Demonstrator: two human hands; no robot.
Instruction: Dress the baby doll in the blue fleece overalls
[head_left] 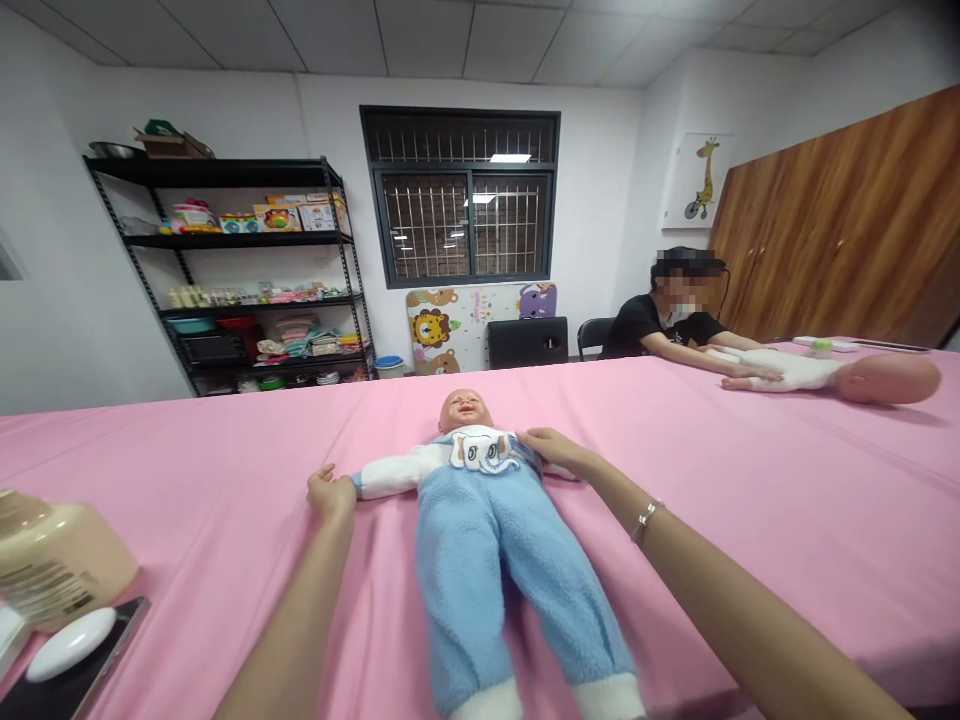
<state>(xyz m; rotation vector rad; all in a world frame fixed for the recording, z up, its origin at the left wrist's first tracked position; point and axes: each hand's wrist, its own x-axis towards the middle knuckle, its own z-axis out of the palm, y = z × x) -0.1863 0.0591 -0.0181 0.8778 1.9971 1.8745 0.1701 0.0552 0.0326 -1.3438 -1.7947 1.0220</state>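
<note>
A baby doll [465, 410] lies on its back on the pink-covered table [247, 560], head away from me. It wears a white long-sleeved top [394, 472] and fluffy blue overalls [461, 560] with an elephant face on the bib. My left hand [332, 492] is closed around the cuff end of the sleeve on the left, and the doll's hand there is hidden. At the other side of the chest, my right hand [556, 450] pinches the blue edge of the overalls near the shoulder. The doll's other arm shows partly under my right wrist.
A pump-type bottle [60, 560] and a white oval object [73, 643] on a dark tablet-like slab stand at the near left. Across the table at right, a person [645, 330] handles another doll [817, 372] in white. A black shelf rack [255, 240] stands behind.
</note>
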